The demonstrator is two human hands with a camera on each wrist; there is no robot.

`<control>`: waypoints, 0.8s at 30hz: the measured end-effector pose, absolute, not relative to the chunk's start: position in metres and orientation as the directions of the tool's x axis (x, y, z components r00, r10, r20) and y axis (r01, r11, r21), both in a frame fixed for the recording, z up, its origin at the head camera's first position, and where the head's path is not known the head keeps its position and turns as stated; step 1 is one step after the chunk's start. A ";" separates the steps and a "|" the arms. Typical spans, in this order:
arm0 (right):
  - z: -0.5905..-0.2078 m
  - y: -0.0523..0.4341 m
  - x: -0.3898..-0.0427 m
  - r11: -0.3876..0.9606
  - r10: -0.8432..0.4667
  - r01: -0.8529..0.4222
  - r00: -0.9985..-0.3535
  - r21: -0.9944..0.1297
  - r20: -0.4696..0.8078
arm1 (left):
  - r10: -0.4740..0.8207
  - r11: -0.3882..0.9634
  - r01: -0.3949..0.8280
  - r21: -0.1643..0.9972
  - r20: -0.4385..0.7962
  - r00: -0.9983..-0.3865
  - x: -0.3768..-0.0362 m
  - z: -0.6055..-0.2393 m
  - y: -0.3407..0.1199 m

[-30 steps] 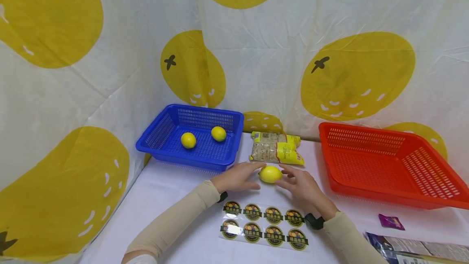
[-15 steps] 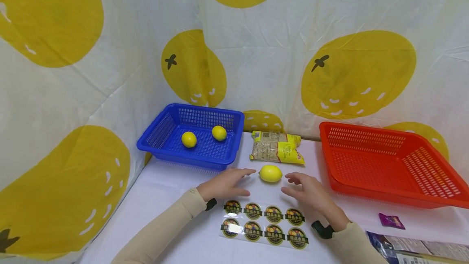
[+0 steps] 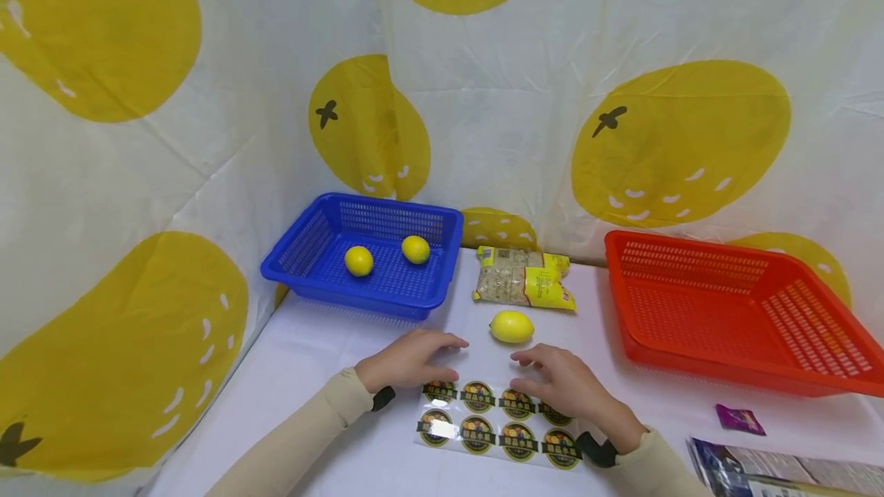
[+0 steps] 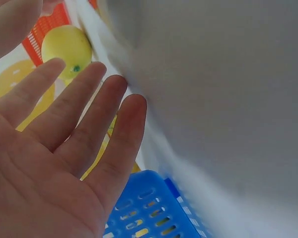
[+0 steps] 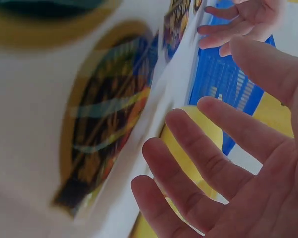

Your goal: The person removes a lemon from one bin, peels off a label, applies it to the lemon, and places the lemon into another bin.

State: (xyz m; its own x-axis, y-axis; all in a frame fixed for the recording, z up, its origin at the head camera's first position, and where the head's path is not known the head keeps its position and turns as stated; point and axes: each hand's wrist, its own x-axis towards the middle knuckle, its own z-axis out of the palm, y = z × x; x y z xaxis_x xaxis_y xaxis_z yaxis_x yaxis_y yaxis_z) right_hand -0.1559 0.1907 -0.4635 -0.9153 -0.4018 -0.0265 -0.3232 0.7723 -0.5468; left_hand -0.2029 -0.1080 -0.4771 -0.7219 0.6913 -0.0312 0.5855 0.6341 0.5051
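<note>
A yellow lemon lies on the white cloth, apart from both hands. My left hand is to its lower left, fingers extended and holding nothing; the left wrist view shows the spread fingers with the lemon beyond them. Just below the lemon, my right hand hovers over the top right of a clear sheet of round fruit stickers. Its fingers are spread and bare in the right wrist view, with a large sticker close by. The right hand partly covers the upper right stickers.
A blue basket with two lemons stands at the back left. The red basket is on the right. Behind the lemon lies a yellow printed bag. A small purple packet and a dark flat package lie front right.
Both hands have drawn away from the lemon, the left back and to the left, the right down toward the sticker sheet. The lemon has stayed in place on the cloth.
</note>
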 end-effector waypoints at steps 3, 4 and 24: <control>-0.465 0.188 -0.155 0.754 -0.454 -0.370 -0.890 -0.543 -0.025 | 0.691 0.632 0.580 0.514 -0.036 -0.722 -0.200 -0.477 -0.110; -0.466 0.186 -0.154 0.749 -0.468 -0.381 -0.883 -0.542 -0.026 | 0.692 0.633 0.583 0.508 -0.035 -0.721 -0.199 -0.477 -0.111; -0.468 0.162 -0.148 0.788 -0.506 -0.426 -0.859 -0.446 -0.073 | 0.695 0.647 0.607 0.461 -0.029 -0.719 -0.184 -0.479 -0.118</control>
